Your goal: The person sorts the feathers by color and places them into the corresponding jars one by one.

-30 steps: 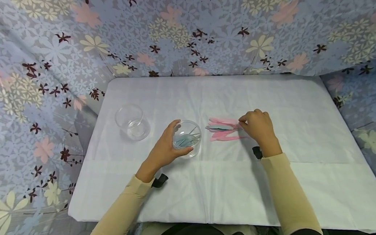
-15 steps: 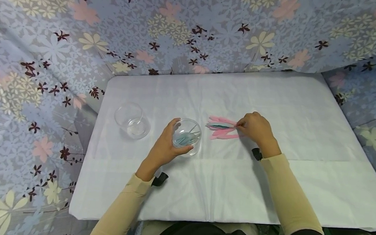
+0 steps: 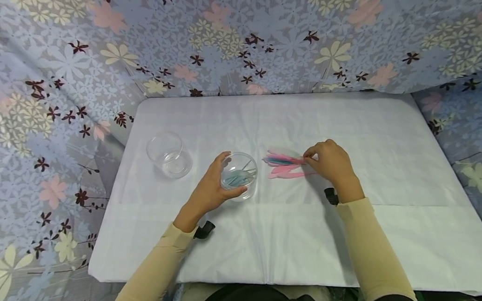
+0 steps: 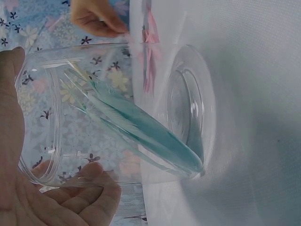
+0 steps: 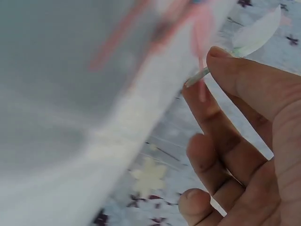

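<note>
Raised slightly from the pile since half a second ago, the right hand (image 3: pixel 333 163) is now seen with a pale feather (image 5: pixel 258 35) pinched by its quill between thumb and forefinger. Just beside that hand, pink feathers (image 3: pixel 283 173) are laid on the white cloth (image 3: pixel 400 157), with a blue feather (image 3: pixel 280 162) lying among them. By the left hand (image 3: pixel 210 190), a clear container (image 3: pixel 240 154) is gripped around its side, thumb and fingers spread across it; teal feathers (image 4: pixel 136 120) are held inside, leaned at a slant. Farther to the left, a second container (image 3: pixel 168 158), also clear, is left unheld.
</note>
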Motion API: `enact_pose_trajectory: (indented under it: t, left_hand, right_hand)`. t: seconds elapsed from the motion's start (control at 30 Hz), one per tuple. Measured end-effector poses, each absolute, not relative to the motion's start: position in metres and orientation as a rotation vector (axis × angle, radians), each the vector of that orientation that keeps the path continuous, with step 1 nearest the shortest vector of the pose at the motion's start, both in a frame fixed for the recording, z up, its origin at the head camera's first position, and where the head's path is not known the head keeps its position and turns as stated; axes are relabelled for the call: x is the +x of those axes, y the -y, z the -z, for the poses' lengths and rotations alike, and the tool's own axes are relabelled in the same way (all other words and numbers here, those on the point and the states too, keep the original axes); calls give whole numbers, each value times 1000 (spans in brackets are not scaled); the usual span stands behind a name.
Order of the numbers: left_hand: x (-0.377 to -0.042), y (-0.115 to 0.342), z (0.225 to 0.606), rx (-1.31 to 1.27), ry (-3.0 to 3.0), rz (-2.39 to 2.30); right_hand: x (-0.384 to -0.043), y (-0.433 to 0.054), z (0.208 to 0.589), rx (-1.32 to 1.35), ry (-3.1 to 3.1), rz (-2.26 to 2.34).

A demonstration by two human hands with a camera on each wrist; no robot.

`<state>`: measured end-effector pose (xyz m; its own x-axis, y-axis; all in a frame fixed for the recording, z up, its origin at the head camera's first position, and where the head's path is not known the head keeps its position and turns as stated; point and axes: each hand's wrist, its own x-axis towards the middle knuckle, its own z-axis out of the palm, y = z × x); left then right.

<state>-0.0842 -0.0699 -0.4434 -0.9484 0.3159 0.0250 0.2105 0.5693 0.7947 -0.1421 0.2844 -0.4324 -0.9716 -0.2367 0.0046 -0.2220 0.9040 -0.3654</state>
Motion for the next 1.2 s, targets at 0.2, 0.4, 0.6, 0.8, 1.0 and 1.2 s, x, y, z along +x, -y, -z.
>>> enact_pose_trajectory:
  t: [0.2, 0.4, 0.6, 0.8, 1.0, 1.2]
  left_hand:
    - [-84, 71, 444, 447, -2676, -1326]
    - [-84, 70, 440, 451, -2666, -1337]
    - [-84, 71, 441, 471, -2661, -1352]
    - [-84, 71, 441, 453, -2665, -1333]
    - [-83, 69, 440, 442, -2647, -1319]
    - [-83, 71, 440, 452, -2656, -1322]
  right_hand:
    - [-139, -271, 399, -700, -3165, 630]
    - [-126, -249, 356, -1048, -3177, 737]
    - [-112, -227, 326, -1311, -3121, 720]
    - [-112, -211, 319, -1391, -3058, 568]
    - [-112, -209, 320, -1216, -3047, 487]
    - [-114, -220, 323, -960, -3077, 426]
